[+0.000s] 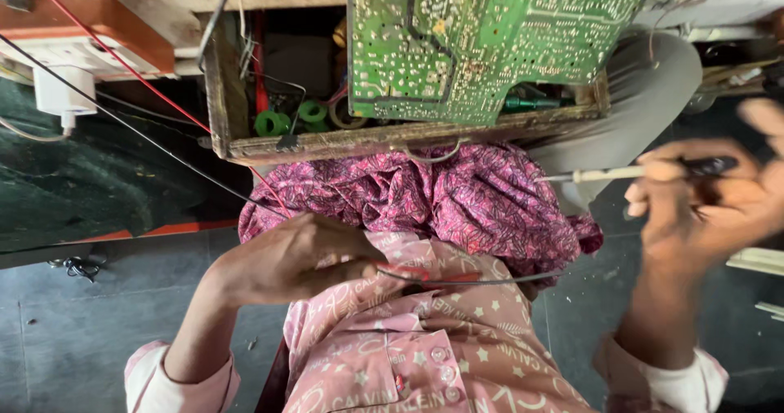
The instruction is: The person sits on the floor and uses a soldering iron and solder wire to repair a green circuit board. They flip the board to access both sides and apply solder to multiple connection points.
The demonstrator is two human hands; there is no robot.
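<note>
My left hand point(286, 259) rests against my pink patterned shirt, closed on a red-handled probe point(429, 276) whose thin dark tip points right. My right hand point(706, 205), blurred, is raised at the right. It grips a slender tool point(645, 170) with a pale shaft and dark handle, its tip pointing left toward the crumpled magenta cloth point(465, 196) on my lap. Just above the cloth, a green circuit board point(490, 37) stands solder side up over a wooden tray point(384, 141) of parts.
A red wire point(122, 66) and a black wire point(139, 131) run diagonally from the upper left toward my left hand. A white plug adapter point(57, 94) sits at the left by an orange-edged box. Grey floor tiles point(98, 323) lie below.
</note>
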